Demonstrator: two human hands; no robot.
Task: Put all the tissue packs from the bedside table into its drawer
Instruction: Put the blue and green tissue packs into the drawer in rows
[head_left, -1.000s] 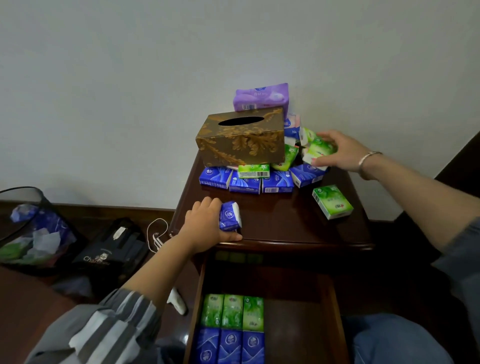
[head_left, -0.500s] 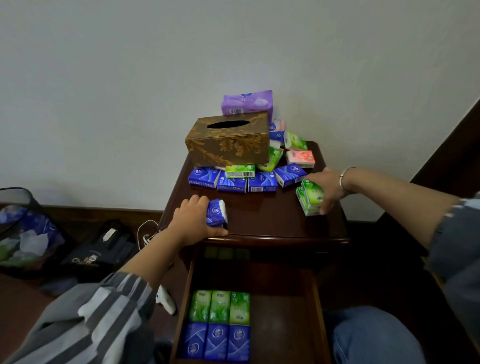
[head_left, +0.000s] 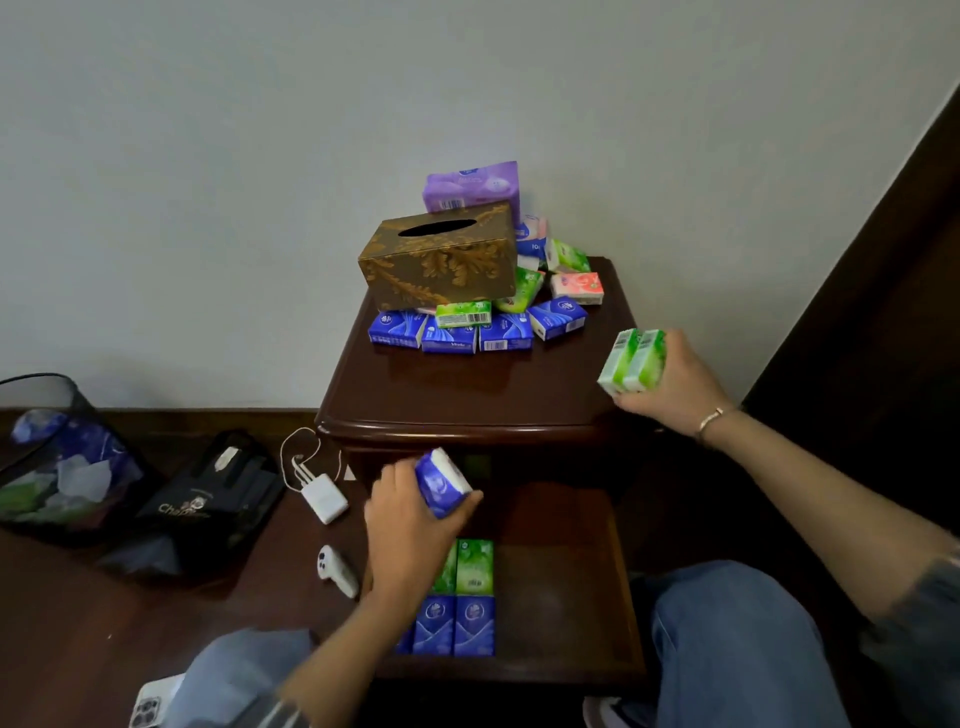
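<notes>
Room: pale wall behind, dark wood floor, you kneel in jeans in front of the furniture.
Surface: dark bedside table (head_left: 467, 389), its drawer (head_left: 550, 571) pulled open below the top.
Left hand (head_left: 410, 525): your fingers are curled round one blue tissue pack (head_left: 441, 483), held in the air over the back of the open drawer.
Right hand (head_left: 680, 384): clamped on two green tissue packs (head_left: 631, 361), side by side, at the right edge of the table top. Hands well apart.
In drawer: two green packs (head_left: 475, 566) show in the rear row and three blue packs (head_left: 472, 623) in the front row, the leftmost mostly hidden by your forearm.
On table, front row: four blue packs (head_left: 506, 332) in a line, one green pack (head_left: 464, 313) lying on top of them.
On table, back right: two green packs (head_left: 569, 254), one pink pack (head_left: 576, 288), one large purple pack (head_left: 472, 189) at the wall. More sit behind; count unclear.
Not a pack: one gold patterned tissue box (head_left: 441, 260) resting tilted on the heap.
Floor, left: one mesh bin (head_left: 52, 441), one black bag (head_left: 202, 499), one white charger (head_left: 324, 499).
</notes>
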